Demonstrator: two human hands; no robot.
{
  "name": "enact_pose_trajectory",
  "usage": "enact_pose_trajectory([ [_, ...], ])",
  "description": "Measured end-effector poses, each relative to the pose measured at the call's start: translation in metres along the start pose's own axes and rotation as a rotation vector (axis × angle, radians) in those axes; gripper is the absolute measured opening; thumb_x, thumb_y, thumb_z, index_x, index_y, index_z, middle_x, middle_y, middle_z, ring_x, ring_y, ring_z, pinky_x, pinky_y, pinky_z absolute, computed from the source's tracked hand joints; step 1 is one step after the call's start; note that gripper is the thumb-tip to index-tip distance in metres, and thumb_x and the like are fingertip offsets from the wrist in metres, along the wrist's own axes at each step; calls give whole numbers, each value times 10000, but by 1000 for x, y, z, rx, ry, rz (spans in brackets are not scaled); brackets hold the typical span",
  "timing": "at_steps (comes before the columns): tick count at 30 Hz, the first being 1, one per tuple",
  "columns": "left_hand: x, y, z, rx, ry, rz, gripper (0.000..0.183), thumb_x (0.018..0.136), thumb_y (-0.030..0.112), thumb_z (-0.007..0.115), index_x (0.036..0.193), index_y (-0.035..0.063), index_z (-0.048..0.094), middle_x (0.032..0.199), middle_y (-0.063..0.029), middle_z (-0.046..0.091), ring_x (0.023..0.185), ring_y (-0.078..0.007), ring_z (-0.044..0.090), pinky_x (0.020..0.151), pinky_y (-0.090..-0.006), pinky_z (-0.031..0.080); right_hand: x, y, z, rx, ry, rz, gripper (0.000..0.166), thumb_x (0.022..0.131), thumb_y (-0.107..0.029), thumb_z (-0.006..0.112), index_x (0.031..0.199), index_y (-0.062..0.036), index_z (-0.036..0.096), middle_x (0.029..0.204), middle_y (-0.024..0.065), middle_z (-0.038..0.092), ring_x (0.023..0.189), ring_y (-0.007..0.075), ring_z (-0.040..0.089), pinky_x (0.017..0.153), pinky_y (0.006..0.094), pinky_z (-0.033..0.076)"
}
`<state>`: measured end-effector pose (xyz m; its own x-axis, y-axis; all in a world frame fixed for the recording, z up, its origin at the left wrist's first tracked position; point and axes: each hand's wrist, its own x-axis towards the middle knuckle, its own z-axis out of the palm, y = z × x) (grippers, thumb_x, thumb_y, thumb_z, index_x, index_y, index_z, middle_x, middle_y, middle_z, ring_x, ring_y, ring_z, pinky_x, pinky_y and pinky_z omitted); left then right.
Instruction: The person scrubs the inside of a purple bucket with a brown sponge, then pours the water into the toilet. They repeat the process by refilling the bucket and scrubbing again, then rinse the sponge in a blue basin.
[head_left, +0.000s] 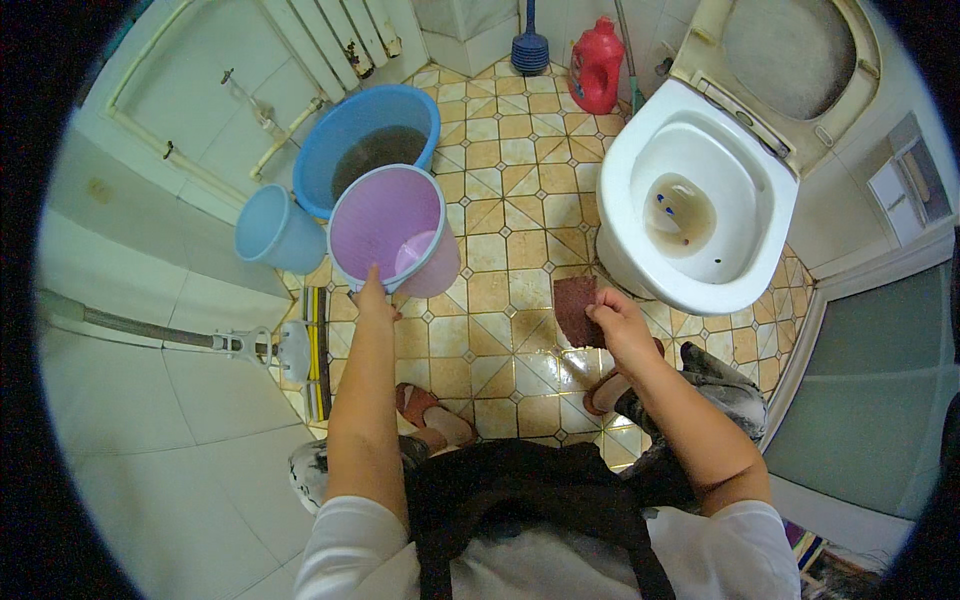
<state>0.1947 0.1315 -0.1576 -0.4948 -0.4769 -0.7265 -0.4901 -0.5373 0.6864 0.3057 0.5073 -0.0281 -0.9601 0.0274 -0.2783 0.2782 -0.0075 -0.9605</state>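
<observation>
My left hand (376, 294) grips the near rim of a purple plastic bucket (442, 259), which is tilted and looks empty inside. Pinched in my right hand (621, 324) is a dark red-brown scouring pad (576, 311), hanging over the floor between the bucket and the toilet. The white toilet bowl (622, 187) stands at the right with its lid and seat (787, 60) raised. Brownish water (679, 217) with small blue bits lies in the bowl. Behind the purple bucket is a large blue basin (315, 161) holding dark water.
A small light blue bucket (296, 240) stands by the left wall, near a squeeze mop (296, 352). At the back are a blue plunger (530, 54), a red plastic jug (597, 67) and a thin handle. The tiled floor (517, 375) looks wet. Pipes run along the left wall.
</observation>
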Motion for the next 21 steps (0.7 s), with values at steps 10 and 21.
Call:
enact_pose_trajectory([
  [10, -52, -50, -34, 95, -175, 408, 369, 691, -33, 436, 1037, 72, 362, 920, -96, 495, 760, -229, 530, 551, -367, 468, 18, 5, 11, 106, -27, 36, 77, 741, -103, 474, 776, -38, 495, 683, 9, 470, 648, 98, 435, 596, 217, 368],
  [21, -127, -60, -67, 1018, -378, 745, 294, 657, 65, 562, 937, 11, 489, 807, -128, 559, 729, -227, 546, 654, -305, 425, 12, 92, 67, -423, -364, 185, 44, 723, -108, 518, 740, -68, 514, 666, 10, 508, 611, 121, 463, 552, 259, 385],
])
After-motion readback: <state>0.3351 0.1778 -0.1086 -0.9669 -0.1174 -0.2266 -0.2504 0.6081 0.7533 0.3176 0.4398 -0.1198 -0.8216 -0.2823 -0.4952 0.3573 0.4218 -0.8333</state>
